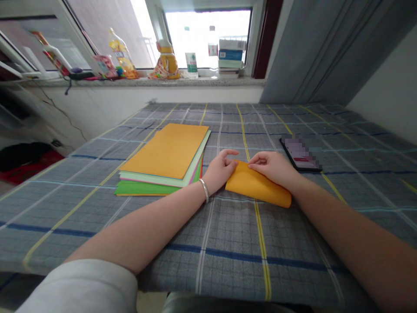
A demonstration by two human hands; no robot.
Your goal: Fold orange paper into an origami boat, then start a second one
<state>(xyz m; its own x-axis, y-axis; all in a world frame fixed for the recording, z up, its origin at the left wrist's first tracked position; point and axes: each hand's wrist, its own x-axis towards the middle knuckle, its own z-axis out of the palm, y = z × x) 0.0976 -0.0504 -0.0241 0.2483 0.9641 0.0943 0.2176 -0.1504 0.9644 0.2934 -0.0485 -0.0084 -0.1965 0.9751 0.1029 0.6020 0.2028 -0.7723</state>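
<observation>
We see the left hand [220,170] and the right hand [273,167] close together on a grey checked cloth surface [228,234]. An orange paper sheet [257,184] lies under and in front of them, and it is tilted on the cloth. The fingers of both hands are curled softly, not spread. The left fingertips touch the upper left corner of the sheet, and the right fingers lie on its upper edge. We cannot tell if they pinch the paper or only press it.

To the left of the left hand is a stack of coloured paper [164,158], with orange on top and green at the bottom. A silver bangle [203,190] sits on the left wrist. Just beside the right hand lies a phone [301,153], and its screen is blurred. Farther ahead, a window sill [163,81] carries bottles [122,54] and boxes [231,54].
</observation>
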